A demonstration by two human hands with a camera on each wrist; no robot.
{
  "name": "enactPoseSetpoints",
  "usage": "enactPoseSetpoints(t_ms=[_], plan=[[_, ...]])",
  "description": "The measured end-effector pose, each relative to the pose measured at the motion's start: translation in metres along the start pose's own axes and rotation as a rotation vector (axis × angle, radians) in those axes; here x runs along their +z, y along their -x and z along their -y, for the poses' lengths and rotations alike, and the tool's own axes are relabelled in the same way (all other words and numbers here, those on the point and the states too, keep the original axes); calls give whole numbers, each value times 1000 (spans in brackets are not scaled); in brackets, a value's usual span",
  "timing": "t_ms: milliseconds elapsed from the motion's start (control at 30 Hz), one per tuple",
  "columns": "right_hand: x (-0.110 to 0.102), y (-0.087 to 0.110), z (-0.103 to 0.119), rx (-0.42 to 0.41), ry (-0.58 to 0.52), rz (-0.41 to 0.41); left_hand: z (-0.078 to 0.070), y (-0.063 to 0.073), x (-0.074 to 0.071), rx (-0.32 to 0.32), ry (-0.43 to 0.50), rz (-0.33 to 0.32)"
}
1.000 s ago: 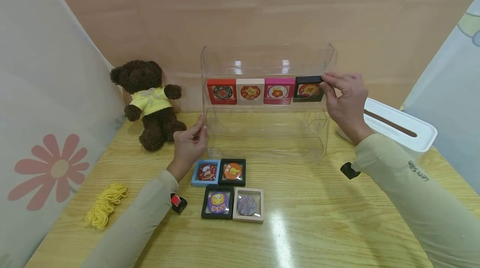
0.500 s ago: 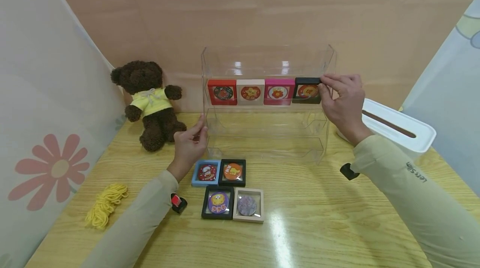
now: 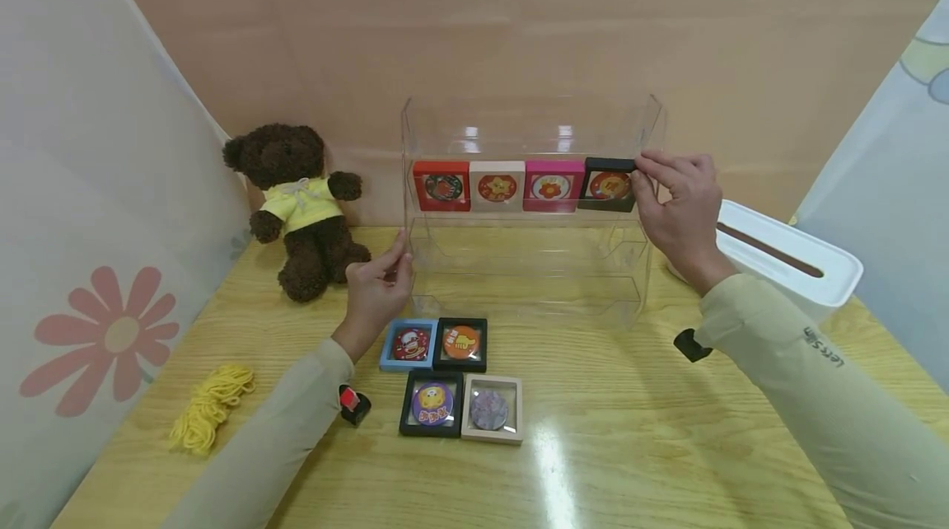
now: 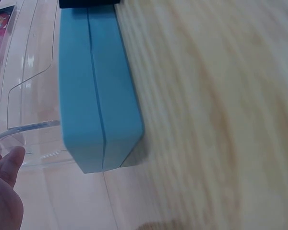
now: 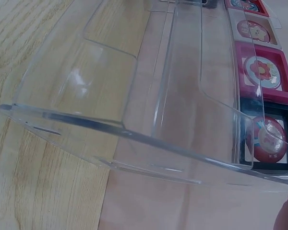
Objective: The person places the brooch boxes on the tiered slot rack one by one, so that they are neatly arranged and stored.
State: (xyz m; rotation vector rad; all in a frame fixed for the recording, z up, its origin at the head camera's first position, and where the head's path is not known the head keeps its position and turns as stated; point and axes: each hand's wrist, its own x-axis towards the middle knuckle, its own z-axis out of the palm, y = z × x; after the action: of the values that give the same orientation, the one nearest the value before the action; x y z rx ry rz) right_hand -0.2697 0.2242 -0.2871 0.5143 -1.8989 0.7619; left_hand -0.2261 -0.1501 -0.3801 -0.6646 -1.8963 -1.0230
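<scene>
Peach backdrop (image 3: 519, 26) behind everything, then the wood-grain worktop (image 3: 630, 455) in front of you. Your clear rack (image 3: 519, 290) stands upright toward the back, approx. centred, w/ several tiers. L of it sits a brown teddy (image 3: 300, 212) in a yellow top; R of it, partly hidden by your R hand and sleeve (image 3: 808, 381), is a white slotted box (image 3: 823, 290).

Now your hands: L hand (image 3: 374, 290) pinches the rack's L side edge btwn thumb + fingers, low down. R hand (image 3: 682, 203) is up at the rack's R end, thumb + fingers pinching the upper R corner of the black frame (image 3: 608, 184).

Yellow yarn bundle (image 3: 211, 409) lies far L, near the L sleeve.

Frames next. Row in an upper tier, L to R: red frame (image 3: 442, 186), cream frame (image 3: 497, 186), magenta frame (image 3: 553, 186), then that black one, last on the R. Four more lie flat on the worktop: blue frame (image 3: 409, 344) beside the orange-badge frame (image 3: 460, 344), w/ the purple-badge frame (image 3: 432, 404) and beige frame (image 3: 493, 409) just nearer you. Blue's the one by your L hand.
</scene>
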Motion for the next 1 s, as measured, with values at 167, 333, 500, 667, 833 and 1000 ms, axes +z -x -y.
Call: enactPoseSetpoints(t_ms=[167, 333, 500, 667, 833, 1000], plan=[[0, 6, -1, -9, -37, 12, -1, 2, -3, 2, -4, -8], [-3, 11, 4, 8, -79, -65, -2, 1, -2, -3, 9, -11], [-7, 17, 19, -25, -144, -107, 1, 0, 1, 17, -4, -10], [-5, 29, 47, -116, -235, -82, 2, 1, 2, 25, -2, -12], [-5, 40, 74, -210, -316, 27, 0, -1, 0, 13, 3, -3], [-3, 57, 90, -296, -373, 189, 0, 0, 0, 1, 7, 10]])
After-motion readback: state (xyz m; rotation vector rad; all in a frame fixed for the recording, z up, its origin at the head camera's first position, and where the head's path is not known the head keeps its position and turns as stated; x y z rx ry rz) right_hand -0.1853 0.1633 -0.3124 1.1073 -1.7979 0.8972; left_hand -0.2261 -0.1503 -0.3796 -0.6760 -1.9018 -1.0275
